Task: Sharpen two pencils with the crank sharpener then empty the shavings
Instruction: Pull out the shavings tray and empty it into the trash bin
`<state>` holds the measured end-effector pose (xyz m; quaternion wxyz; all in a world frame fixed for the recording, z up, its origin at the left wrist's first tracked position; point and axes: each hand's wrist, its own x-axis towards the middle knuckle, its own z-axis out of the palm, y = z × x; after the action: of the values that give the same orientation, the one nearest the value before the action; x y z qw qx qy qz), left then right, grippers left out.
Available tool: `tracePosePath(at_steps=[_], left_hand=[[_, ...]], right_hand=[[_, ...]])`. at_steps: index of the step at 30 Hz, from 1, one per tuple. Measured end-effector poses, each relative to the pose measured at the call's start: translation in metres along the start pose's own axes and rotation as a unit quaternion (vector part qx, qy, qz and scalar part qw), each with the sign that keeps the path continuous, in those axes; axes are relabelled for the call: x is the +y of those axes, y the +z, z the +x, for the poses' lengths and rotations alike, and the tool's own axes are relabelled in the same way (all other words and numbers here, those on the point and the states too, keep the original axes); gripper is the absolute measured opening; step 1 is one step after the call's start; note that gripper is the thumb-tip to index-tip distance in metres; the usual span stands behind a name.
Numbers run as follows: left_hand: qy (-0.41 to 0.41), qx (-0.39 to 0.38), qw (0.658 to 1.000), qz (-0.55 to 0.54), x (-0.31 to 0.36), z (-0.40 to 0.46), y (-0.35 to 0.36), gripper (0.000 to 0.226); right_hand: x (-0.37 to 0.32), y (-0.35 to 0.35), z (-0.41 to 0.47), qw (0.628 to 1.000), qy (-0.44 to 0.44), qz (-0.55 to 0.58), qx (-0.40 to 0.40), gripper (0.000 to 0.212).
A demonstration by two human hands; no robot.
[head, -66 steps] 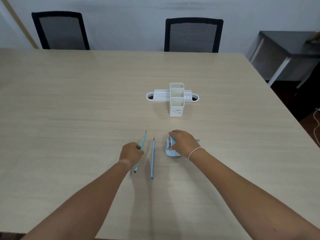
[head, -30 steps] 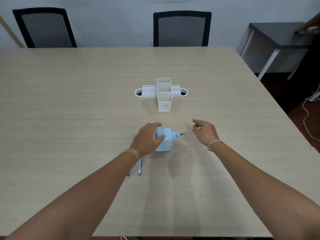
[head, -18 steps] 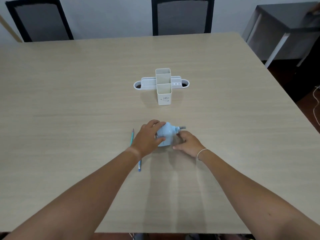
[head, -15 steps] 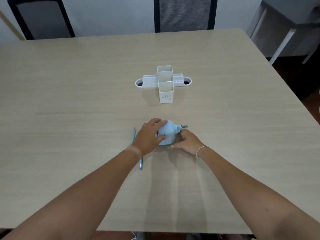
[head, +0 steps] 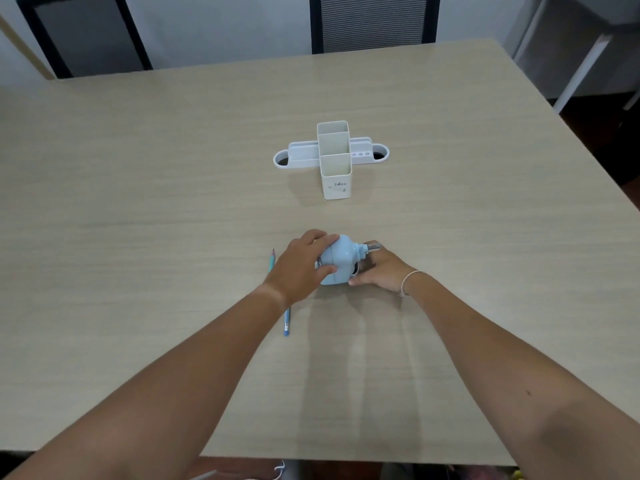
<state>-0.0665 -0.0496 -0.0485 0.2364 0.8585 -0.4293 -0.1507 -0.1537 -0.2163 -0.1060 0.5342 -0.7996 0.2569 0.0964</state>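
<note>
Where the two hands meet, near the middle of the wooden table, sits the pale blue crank sharpener, and both hands are on it. The left hand wraps the sharpener's left side, fingers curled over the top and thumb pressed against the near face, a firm clasp around the body. The right hand comes in from the other side, low and against the sharpener's right end, its fingertips tucked under the grey crank stub that sticks out there; whether those fingers are pinching anything I cannot tell, since the sharpener hides them. A thin white band circles the right wrist.

Just left of the left hand lie the two pencils, both partly covered by that hand and wrist: a teal pencil with its point aimed away from the person, and a blue pencil whose near end pokes out below the wrist.

Farther back stands a white desk organiser, two upright square cups crossing a low tray with round holes at each end. The front cup carries small dark lettering that seems to read "idea". Two black mesh-backed chairs stand at the far edge.
</note>
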Motion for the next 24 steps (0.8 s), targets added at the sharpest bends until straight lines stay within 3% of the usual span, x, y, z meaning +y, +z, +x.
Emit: tracePosePath(at_steps=[3, 7, 24], left_hand=[[-0.001, -0.006, 1.0, 0.003, 0.0, 0.001, 0.0, 0.054], [-0.004, -0.011, 1.0, 0.004, 0.001, 0.0, -0.001, 0.054], [-0.027, -0.025, 0.996, 0.083, 0.029, -0.002, -0.018, 0.06]], right_hand=[[0.003, -0.007, -0.009, 1.0, -0.014, -0.008, 0.014, 0.051], [0.01, -0.013, -0.019, 0.999, -0.035, -0.007, 0.033, 0.058], [0.047, -0.072, -0.097, 0.988, 0.024, 0.086, 0.124, 0.048]])
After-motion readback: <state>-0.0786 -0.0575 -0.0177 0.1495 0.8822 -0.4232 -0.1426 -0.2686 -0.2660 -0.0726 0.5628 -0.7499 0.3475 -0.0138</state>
